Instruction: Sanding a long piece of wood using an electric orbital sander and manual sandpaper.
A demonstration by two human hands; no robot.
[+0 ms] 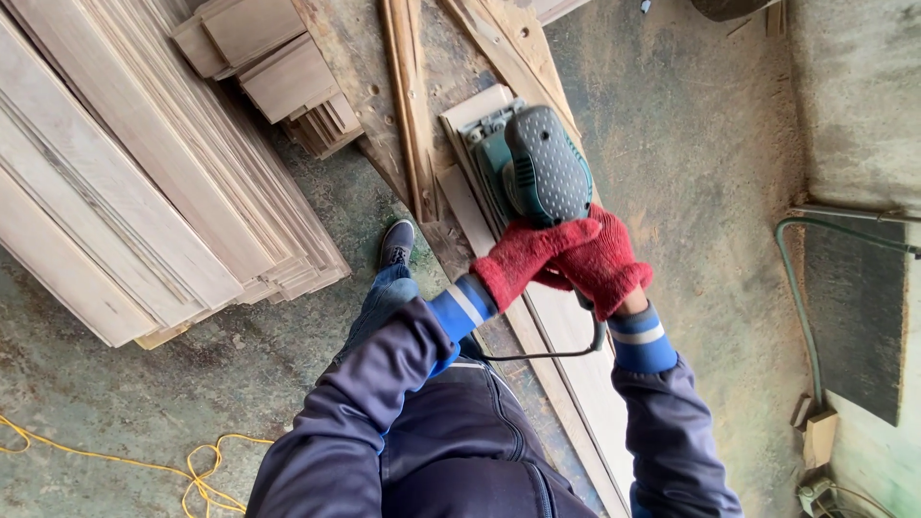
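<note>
A green and dark grey electric sander (531, 169) rests flat on a long pale wooden plank (576, 331) that lies on a rough workbench (360, 58). Both my hands wear red gloves with blue cuffs. My left hand (523, 259) and my right hand (602, 264) are clasped together on the sander's rear handle. Its black cord (537, 356) loops down below my hands.
A big stack of pale boards (144, 182) lies on the floor at left, with shorter offcuts (278, 67) on top. A yellow cable (192, 470) trails on the concrete floor. My shoe (396, 243) stands beside the bench. A green hose (796, 297) runs along the right wall.
</note>
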